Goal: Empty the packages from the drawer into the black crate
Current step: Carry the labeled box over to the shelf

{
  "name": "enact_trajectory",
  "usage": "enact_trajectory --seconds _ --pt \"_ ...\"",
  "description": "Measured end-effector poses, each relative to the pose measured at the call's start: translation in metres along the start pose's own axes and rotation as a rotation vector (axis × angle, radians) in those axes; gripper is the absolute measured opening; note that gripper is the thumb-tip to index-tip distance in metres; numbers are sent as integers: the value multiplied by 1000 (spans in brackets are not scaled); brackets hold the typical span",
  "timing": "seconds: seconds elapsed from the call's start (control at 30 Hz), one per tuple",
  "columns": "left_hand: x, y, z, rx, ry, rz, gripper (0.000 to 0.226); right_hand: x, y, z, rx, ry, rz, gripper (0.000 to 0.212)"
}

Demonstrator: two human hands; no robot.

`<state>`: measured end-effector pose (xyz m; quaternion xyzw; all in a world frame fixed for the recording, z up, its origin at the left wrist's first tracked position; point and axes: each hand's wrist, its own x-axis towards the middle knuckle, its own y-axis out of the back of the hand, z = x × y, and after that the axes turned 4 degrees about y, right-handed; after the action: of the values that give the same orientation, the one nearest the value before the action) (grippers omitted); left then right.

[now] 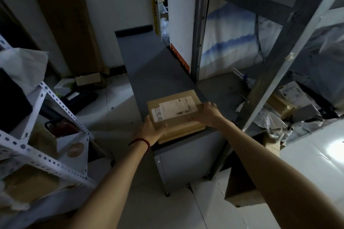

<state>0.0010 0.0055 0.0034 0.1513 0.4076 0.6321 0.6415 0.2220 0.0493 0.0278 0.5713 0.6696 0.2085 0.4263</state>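
As hands (149,130) (208,115) grip, pkg (174,109) over cabinet (154,65)

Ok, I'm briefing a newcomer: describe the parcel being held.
Find the grey metal cabinet mid-room. At its near end, the left hand and right hand grip a flat brown cardboard parcel. Unlike the yellower package beneath, it carries a white label.

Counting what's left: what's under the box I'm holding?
Another tan package shows under the box at its near edge; the rest, and anything below, is covered.
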Motion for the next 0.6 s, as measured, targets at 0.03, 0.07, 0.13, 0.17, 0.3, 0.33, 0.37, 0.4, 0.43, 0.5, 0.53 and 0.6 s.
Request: enact_trajectory --seconds 0.03,0.07,0.13,0.17,0.3,0.33,0.37,0.4,0.43,0.5,0.53,0.6 --pt "-4 4 4 -59 -38 31 69 -4 2 -2 21 11 23 95" --pt "-8 8 7 -84 -72 65 75 -9 4 -3 50 22 45 94" --pt "-17 17 12 -72 -121 132 86 -22 7 -4 137 33 96 94" --pt "-23 21 14 -59 -133 162 89 -31 6 -3 181 31 123 95" --pt "-46 23 17 -72 -203 206 92 -68 4 5 262 20 214 97" --pt "-53 22 19 -79 -223 200 91 -79 4 8 297 21 219 98" --pt "-62 19 21 -84 -247 200 90 -90 4 12 323 23 225 99" --pt "-69 15 22 -83 -270 202 90 -102 4 17 335 25 234 99" --pt "-76 11 24 -81 -300 207 91 -115 5 23 339 25 248 99" --pt "-93 2 31 -76 -348 182 96 -144 7 39 332 20 294 96" --pt "-101 -5 34 -86 -365 144 98 -158 8 49 326 11 324 94" --pt "-118 -19 45 -119 -417 55 100 -190 11 70 326 -26 383 93"
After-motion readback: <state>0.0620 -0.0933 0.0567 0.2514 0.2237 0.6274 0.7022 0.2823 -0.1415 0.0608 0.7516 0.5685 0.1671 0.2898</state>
